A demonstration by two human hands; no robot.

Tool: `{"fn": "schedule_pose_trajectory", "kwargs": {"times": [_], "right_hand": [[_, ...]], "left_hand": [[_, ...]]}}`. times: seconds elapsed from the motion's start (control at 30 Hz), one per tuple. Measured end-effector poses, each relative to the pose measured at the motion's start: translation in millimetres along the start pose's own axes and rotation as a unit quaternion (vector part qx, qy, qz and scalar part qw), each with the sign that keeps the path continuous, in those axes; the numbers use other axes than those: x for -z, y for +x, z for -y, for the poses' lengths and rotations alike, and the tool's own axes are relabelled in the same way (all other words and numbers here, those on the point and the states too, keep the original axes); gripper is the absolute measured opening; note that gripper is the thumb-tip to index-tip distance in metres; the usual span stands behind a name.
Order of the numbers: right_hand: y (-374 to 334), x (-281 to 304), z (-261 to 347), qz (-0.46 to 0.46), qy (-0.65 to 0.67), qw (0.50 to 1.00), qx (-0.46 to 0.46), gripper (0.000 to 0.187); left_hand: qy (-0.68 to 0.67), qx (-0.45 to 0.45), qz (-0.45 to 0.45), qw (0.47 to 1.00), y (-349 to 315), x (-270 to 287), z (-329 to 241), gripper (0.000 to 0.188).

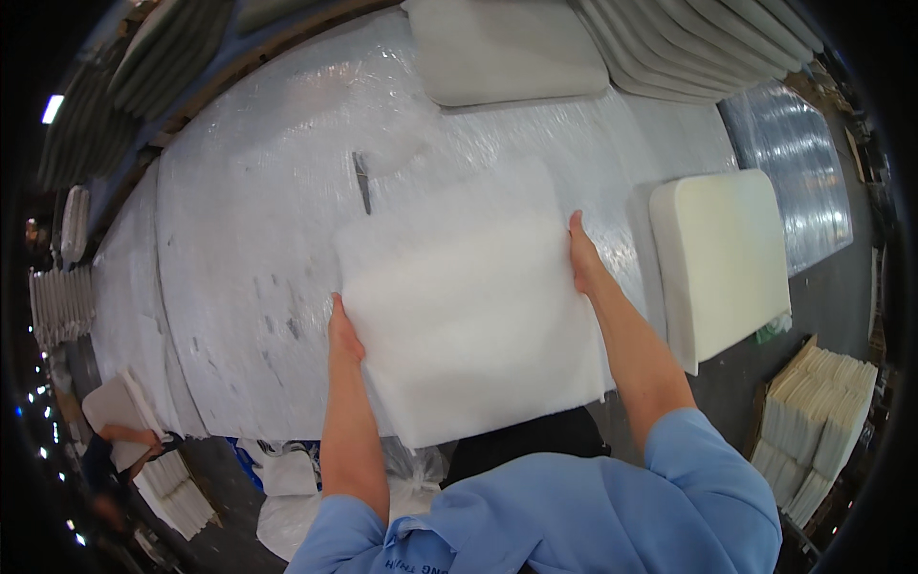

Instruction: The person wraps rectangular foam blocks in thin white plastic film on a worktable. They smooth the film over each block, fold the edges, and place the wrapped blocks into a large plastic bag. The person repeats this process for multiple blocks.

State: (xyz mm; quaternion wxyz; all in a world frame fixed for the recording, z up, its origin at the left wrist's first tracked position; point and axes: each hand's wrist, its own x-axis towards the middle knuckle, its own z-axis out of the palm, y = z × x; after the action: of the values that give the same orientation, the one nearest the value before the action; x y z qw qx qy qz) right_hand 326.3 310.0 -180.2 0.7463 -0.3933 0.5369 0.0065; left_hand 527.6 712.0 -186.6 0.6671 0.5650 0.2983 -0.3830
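Note:
A white, fluffy sheet of wadding (pixel 469 325) lies in front of me, its near edge hanging past the table's front edge. Its far part is thin and see-through. My left hand (pixel 344 328) grips the left side, with the fingers mostly hidden by the wadding. On the opposite side, my right hand (pixel 582 253) holds the right edge, thumb pointing away from me and the other fingers out of sight. Beneath the wadding is a table (pixel 258 220) covered in shiny clear plastic film.
A cream foam cushion (pixel 732 258) rests at the table's right edge. Grey cushions (pixel 512 48) are at the back, several more stacked beside them. A small dark tool (pixel 361 182) lies beyond the wadding. Stacked pale pads (pixel 813 421) stand at lower right. Another person's arm (pixel 129 436) shows at far left.

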Motion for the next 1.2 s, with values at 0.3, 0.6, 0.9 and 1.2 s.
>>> {"fn": "schedule_pose_trajectory", "kwargs": {"times": [0.3,0.6,0.9,1.2], "right_hand": [[-49.6,26.6,15.9,-0.084,-0.250,0.950,0.168,0.079],[-67.1,56.7,-73.4,-0.093,-0.224,0.970,-0.027,0.090],[-102.4,111.5,-111.2,-0.085,-0.207,0.974,-0.038,0.094],[-125.2,148.8,-127.0,-0.102,-0.175,0.979,-0.030,0.090]], "left_hand": [[0.350,-0.181,-0.178,0.902,-17.6,51.0,-13.5,0.071],[0.191,-0.025,-0.083,0.978,-66.9,54.8,83.4,0.085],[0.170,0.016,-0.063,0.983,-125.6,101.9,109.7,0.087],[0.216,0.055,-0.077,0.972,-144.2,127.3,131.9,0.079]]}}
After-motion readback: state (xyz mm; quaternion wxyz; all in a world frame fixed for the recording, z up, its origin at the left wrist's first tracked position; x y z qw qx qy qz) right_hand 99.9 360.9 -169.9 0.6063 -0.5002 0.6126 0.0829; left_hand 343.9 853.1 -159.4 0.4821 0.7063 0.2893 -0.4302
